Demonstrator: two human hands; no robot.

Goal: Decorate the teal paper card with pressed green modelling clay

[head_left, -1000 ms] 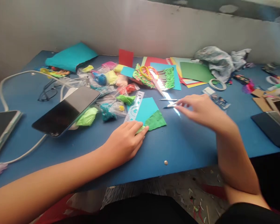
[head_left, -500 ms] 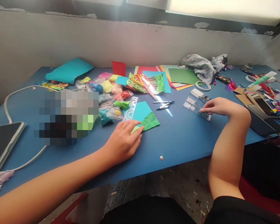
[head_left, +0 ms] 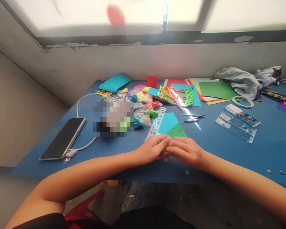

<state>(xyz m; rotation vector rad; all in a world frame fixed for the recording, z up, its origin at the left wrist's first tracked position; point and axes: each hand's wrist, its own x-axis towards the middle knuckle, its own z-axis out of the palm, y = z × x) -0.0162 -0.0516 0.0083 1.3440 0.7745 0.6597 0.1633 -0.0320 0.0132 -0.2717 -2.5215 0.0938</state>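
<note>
My left hand [head_left: 155,147] and my right hand [head_left: 186,150] meet above the table's front part, fingers curled and pressed together. A bit of green [head_left: 164,150] shows beneath the fingers; most of what they hold is hidden. Just behind the hands lie a blue sheet [head_left: 168,122] and a dark green flat piece [head_left: 177,130] over its near corner. A clear stencil ruler [head_left: 157,122] slants along the sheet's left side. To the right, a clear plastic case [head_left: 235,125] lies flat, touched by neither hand.
Bagged coloured clay [head_left: 140,96], scissors [head_left: 173,95] and pens [head_left: 192,118] lie beyond the hands. A phone [head_left: 63,138] with a white cable [head_left: 77,106] is at left. Coloured paper [head_left: 216,90] and a tape roll [head_left: 243,102] are at back right. A blurred patch hides something left of centre.
My right hand has left the clear plastic case and come over to my left hand, and the two now touch. The view has turned left.
</note>
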